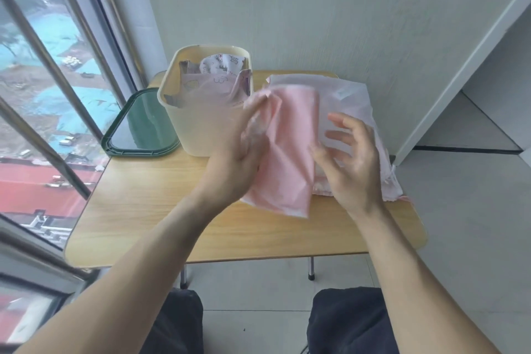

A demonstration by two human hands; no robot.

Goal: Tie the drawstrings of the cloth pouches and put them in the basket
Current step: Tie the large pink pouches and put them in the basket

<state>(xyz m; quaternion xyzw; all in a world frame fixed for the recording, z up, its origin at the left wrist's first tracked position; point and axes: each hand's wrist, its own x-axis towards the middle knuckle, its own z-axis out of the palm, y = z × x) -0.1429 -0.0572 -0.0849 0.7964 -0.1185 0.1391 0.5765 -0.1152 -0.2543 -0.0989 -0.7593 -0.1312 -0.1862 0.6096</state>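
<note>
- The left hand (244,161) grips the left side of a plain pink cloth pouch (290,149), fingers blurred around its upper edge.
- The right hand (349,161) hovers just beside the pouch with fingers spread and relaxed, holding nothing.
- The pouch is lifted above the middle of the light wooden surface (149,210).
- A stack of pale pink and white cloth pouches (353,98) lies at the surface's far right corner.
- A cream plastic basket (186,126) stands at the far edge, with printed pouches (218,72) inside.
- A dark green lid (140,123) lies at the far left corner, touching the basket.
</note>
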